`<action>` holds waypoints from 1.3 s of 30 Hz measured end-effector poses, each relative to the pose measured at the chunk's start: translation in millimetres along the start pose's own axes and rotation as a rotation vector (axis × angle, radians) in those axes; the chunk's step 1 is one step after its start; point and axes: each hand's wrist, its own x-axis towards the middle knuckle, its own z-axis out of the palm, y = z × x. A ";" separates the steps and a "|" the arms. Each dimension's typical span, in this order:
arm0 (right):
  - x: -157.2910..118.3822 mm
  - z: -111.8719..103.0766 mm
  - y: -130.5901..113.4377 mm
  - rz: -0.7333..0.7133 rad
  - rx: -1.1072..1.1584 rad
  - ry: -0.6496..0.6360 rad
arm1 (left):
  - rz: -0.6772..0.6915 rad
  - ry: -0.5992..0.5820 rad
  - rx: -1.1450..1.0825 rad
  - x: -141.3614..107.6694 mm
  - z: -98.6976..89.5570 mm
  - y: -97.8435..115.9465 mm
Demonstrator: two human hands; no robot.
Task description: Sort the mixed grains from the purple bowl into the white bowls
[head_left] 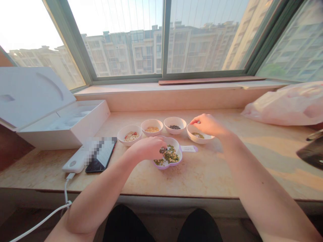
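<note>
A lobed white dish with a purple rim [171,165] holds mixed green, yellow and dark pieces. My left hand [151,148] is over its left part, fingers closed together; what they hold is too small to name. My right hand [205,123] is pinched above the rightmost white bowl [202,139], which has greenish pieces in it. To the left stand a bowl of dark pieces [175,129], a bowl of yellowish pieces [151,129] and a bowl of pale and red pieces [131,136]. A small label [188,148] lies right of the dish.
An open white box [93,124] stands at the left. Before it lie a white power bank [74,163] with a cable and a phone [101,161]. A plastic bag [285,107] and a dark object [311,151] are at the right; windows rise behind.
</note>
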 end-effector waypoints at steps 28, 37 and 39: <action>4.3 3.6 19.6 0.112 -0.026 -0.142 | 0.080 0.050 -0.011 13.8 9.1 -8.4; 0.9 0.4 12.3 0.148 -0.030 -0.088 | 0.022 0.074 -0.122 13.5 4.0 -10.1; -1.0 -0.4 6.8 0.158 0.001 -0.055 | 0.049 0.142 -0.161 13.6 2.8 -10.0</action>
